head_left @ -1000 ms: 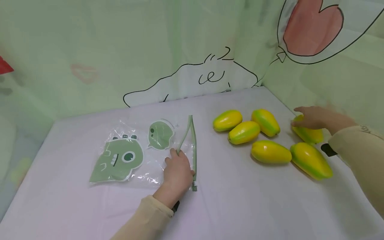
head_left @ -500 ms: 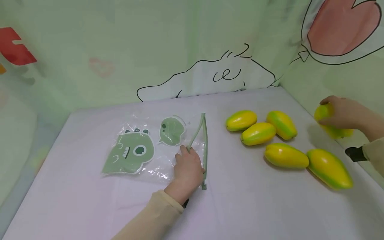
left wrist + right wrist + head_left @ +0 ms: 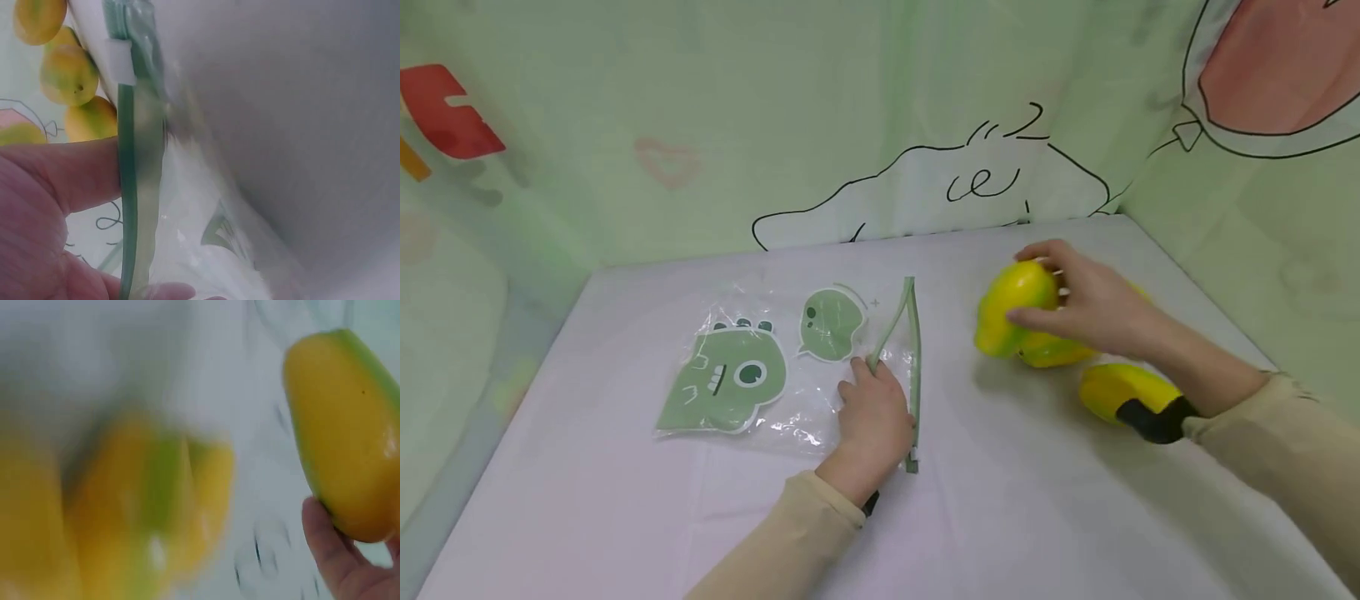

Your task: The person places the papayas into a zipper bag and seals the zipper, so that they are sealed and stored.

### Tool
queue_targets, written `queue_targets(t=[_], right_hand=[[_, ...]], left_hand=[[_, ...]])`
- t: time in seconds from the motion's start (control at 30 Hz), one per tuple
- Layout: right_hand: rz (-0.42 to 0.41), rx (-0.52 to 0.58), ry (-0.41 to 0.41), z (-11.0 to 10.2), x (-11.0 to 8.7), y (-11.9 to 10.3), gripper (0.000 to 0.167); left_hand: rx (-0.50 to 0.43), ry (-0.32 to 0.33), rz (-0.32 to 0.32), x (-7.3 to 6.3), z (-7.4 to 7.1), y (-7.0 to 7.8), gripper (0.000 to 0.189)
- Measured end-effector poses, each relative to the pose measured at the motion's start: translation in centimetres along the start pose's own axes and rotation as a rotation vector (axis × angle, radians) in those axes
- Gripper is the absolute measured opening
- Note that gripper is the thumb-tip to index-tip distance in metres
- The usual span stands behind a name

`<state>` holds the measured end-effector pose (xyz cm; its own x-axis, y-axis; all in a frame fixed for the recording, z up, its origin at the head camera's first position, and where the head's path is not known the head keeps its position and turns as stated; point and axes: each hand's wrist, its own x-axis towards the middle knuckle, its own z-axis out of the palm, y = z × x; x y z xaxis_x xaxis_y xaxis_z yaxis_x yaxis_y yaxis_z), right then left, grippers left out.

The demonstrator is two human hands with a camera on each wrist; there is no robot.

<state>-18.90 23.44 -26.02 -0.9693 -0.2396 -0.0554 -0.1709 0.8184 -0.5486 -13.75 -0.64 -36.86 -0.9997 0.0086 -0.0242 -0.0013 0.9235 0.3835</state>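
Observation:
A clear slider zip bag with green monster prints lies flat at the left of the head view. My left hand holds its mouth edge, one side of the green zip strip lifted from the other. In the left wrist view the thumb lies against that strip, and fingertips show through the clear plastic. My right hand grips a yellow-green papaya above the table, right of the bag. The right wrist view shows the papaya upright, fingers round its lower end.
Other papayas lie beneath and behind the right hand, partly hidden: one papaya under the held one, another papaya by the black wrist strap. A pale printed curtain stands behind the white table.
The right hand has lifted a papaya from the far right and carried it left over the others, toward the bag. The left hand stays at the bag's mouth. The head view has turned right.

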Motion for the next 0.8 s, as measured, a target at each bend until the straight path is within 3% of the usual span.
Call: queue_targets(t=[0.17, 0.3, 0.5, 0.8], right_hand=[[0.060, 0.107, -0.027, 6.6, 1.8, -2.1, 0.076], [0.134, 0.229, 0.009, 9.9, 3.0, -2.7, 0.076], [0.152, 0.387, -0.036, 11.7, 3.9, -3.0, 0.070], [0.161, 0.352, -0.015, 12.8, 5.4, -3.7, 0.062]], left_hand=[[0.010, -0.027, -0.002, 0.1, -0.3, 0.2, 0.065], [0.021, -0.033, 0.006, 0.0, -0.4, 0.3, 0.074], [0.028, -0.010, 0.022, 0.0, -0.3, 0.7, 0.093], [0.058, 0.013, 0.035, -0.3, -0.3, 1.2, 0.096]])
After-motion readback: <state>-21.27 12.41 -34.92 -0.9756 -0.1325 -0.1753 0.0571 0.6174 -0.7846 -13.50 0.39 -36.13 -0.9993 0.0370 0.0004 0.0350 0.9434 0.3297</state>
